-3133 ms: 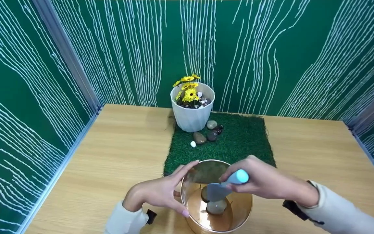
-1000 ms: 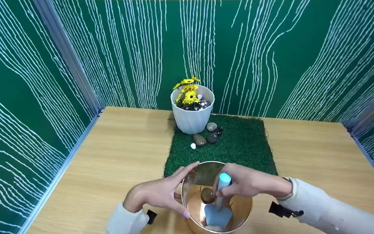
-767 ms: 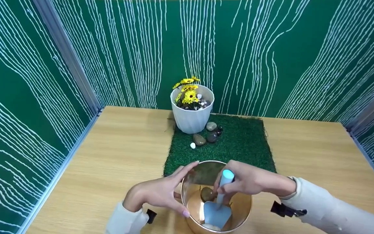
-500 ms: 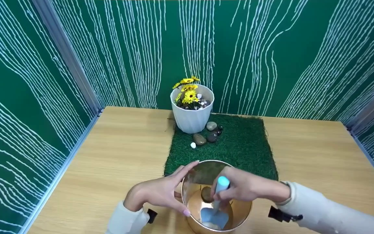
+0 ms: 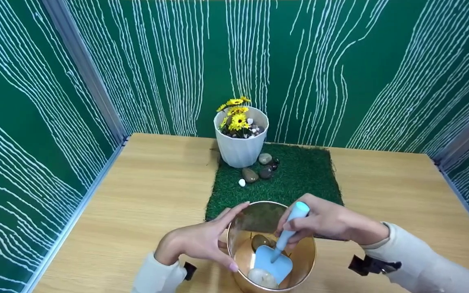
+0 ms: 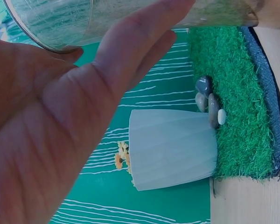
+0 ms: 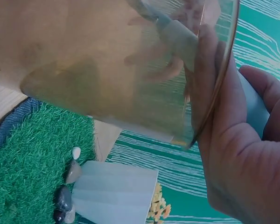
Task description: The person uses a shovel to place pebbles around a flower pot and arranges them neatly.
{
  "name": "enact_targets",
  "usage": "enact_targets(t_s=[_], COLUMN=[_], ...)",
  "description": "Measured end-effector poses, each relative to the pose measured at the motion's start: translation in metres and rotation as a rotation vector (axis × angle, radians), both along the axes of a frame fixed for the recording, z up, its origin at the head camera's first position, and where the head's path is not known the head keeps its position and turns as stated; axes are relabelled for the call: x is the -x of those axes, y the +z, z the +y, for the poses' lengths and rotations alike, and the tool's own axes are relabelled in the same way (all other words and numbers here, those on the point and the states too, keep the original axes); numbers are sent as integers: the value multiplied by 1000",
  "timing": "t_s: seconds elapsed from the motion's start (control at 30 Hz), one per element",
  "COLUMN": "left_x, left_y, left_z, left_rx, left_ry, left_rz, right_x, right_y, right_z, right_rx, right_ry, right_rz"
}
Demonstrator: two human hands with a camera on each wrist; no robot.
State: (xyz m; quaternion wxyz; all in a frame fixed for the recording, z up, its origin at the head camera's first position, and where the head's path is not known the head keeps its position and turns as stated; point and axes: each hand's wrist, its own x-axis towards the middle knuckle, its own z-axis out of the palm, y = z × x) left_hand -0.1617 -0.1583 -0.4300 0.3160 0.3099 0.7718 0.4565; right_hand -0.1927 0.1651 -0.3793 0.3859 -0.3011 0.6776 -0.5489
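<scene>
Gripped by the right hand (image 5: 325,219), a pale-blue scoop (image 5: 284,241) slants into a see-through amber tub (image 5: 304,258), whitish stone (image 5: 262,278) at 6 o'clock, brown stone (image 5: 259,242) at 12, the left hand (image 5: 200,243) spread wide against its 9 o'clock side.

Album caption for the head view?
Left hand around a clear container, right hand holding a blue shovel reaching inside.

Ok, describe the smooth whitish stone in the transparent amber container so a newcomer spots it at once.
On the light wooden table, before the green artificial-grass mat, find the transparent amber container. Inside, at the near side, the smooth whitish stone sits at the blade edge of the light-blue shovel. Its pale colour sets it apart from the shiny brown stone farther back.
</scene>
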Motion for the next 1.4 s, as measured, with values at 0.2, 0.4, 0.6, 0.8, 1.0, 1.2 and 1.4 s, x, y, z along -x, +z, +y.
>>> enact_targets(t_s=[0.2, 0.4, 0.6, 0.8, 1.0, 1.2, 1.4], left_x=[-1, -2, -3, -3, -3, -1, 0], left_y=[-1, -2, -2, -2, -1, 0, 1], left_z=[-2, -3, -3, -3, -2, -1, -1], left_rx=[18, -18, -22, -3, 29, 43, 35], left_ry=[8, 9, 8, 16, 15, 8, -10], left_rz=[13, -12, -7, 6, 44, 55, 44], right_x=[4, 4, 5, 8, 17, 31, 50], right_y=[0, -1, -5, -4, 4, 14, 19], right_z=[9, 16, 22, 31, 46, 56, 52], right_rx=[12, 64, 117, 153, 213, 260, 276], right_ry=[-44, -95, -117, -149, -191, -280, -434], right_rz=[-50, -182, -257, -296, -328, -364, -427])
